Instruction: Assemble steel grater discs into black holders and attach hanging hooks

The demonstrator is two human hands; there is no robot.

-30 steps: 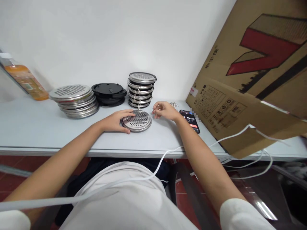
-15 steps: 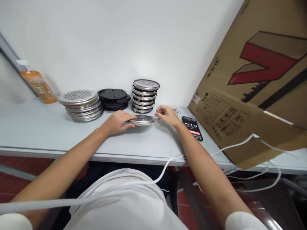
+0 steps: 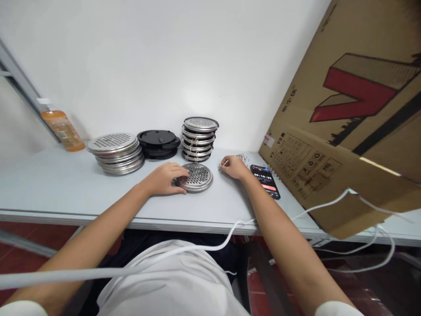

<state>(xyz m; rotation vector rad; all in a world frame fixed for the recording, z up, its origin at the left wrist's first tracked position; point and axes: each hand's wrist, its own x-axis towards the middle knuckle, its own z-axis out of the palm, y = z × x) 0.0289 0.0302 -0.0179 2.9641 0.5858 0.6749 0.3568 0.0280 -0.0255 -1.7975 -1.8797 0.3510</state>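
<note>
A round metal disc with a perforated top (image 3: 197, 176) lies flat on the table in front of me. My left hand (image 3: 166, 178) grips its left edge, fingers over the top and thumb low against the near rim. To the right of the disc, apart from it, my right hand (image 3: 233, 167) pinches a small metal wire clip (image 3: 224, 164); the fingers partly hide it. Behind the disc rises a stack of silver and black discs (image 3: 200, 136), with wire clips hanging down its front side. More wire clips (image 3: 243, 158) lie just beyond my right hand.
At the left stands a pile of perforated metal plates (image 3: 115, 151), next to black round covers (image 3: 159, 139). An orange bottle (image 3: 64, 131) is at the far left. A phone (image 3: 265, 181) with a running timer lies right, before a large cardboard box (image 3: 329, 131). A white cable (image 3: 200, 248) crosses in front.
The disc has gone from tilted edge-on to lying flat, its perforated top now facing up. My right hand has drawn away from its rim to the right. The camera view has shifted slightly.
</note>
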